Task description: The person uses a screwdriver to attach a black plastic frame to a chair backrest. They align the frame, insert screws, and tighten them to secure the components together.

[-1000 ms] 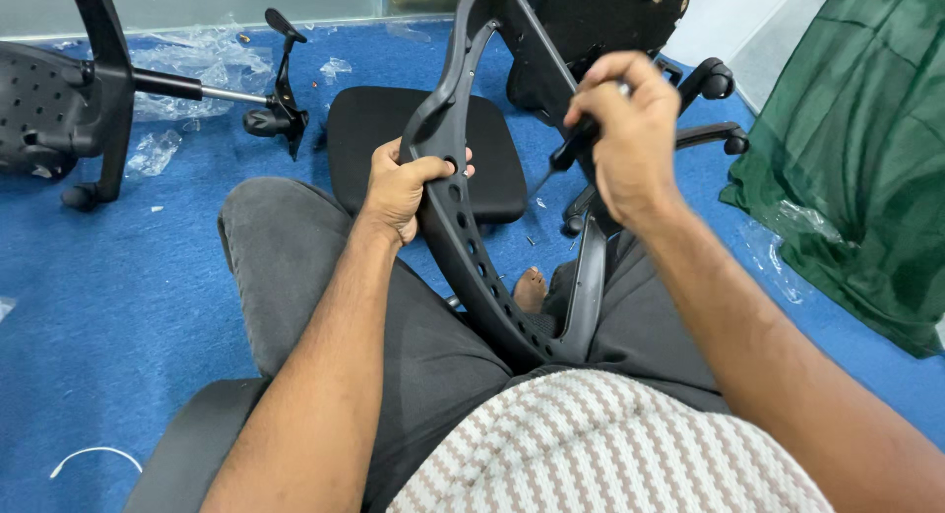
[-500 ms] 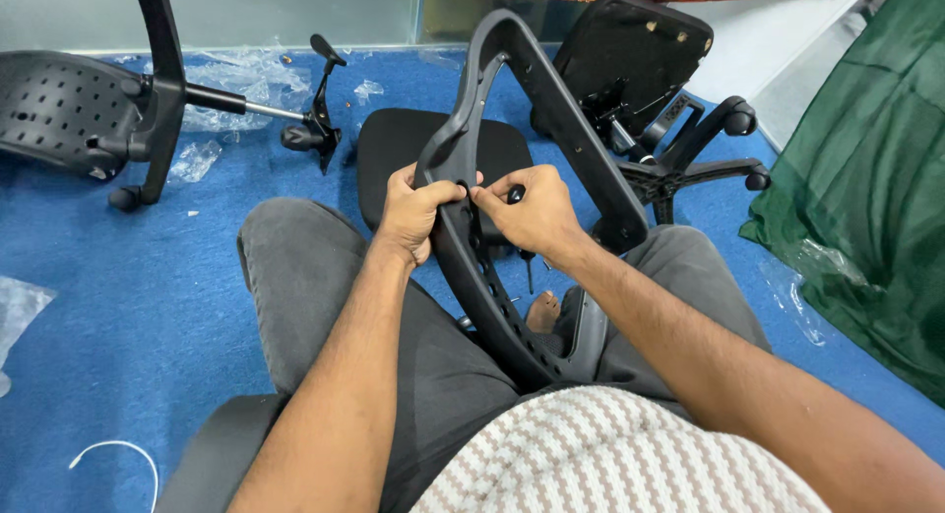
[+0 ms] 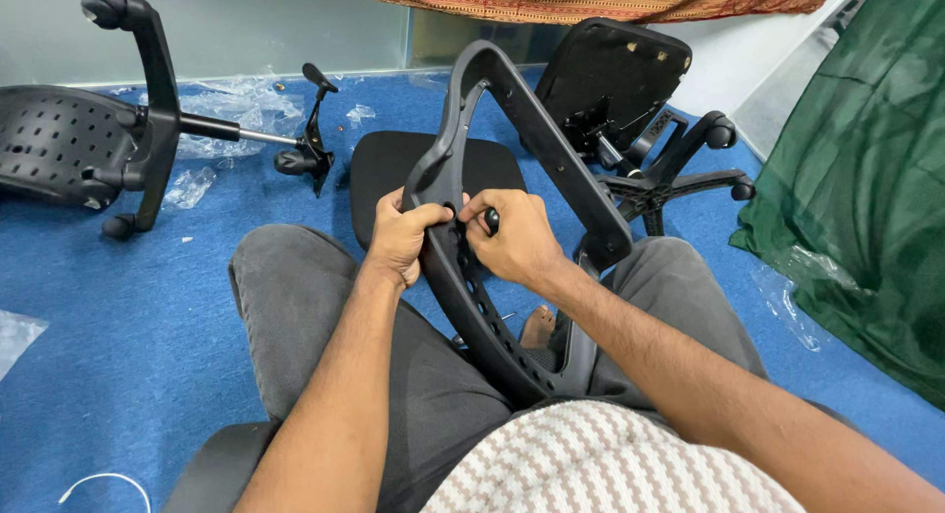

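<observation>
Spread across blue carpet (image 3: 118,355): upturned chair base (image 3: 650,168) at right, perforated seat shell (image 3: 49,149) at left, black cushion (image 3: 389,173) between. Propped upright between grey-trousered knees, a black backrest frame (image 3: 522,129). Left hand (image 3: 406,235) wrapped around frame's left rail, fingers closed on it. Right hand (image 3: 512,237) just beside, fingers pinched shut on a small black knob (image 3: 491,219) against that rail.

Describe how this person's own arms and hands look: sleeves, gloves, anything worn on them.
Both arms are bare along all that shows, with no sleeve in view. The left hand and the right hand wear no gloves, and no ring, watch or band shows at the fingers or wrists. Both forearms carry visible hair.
</observation>
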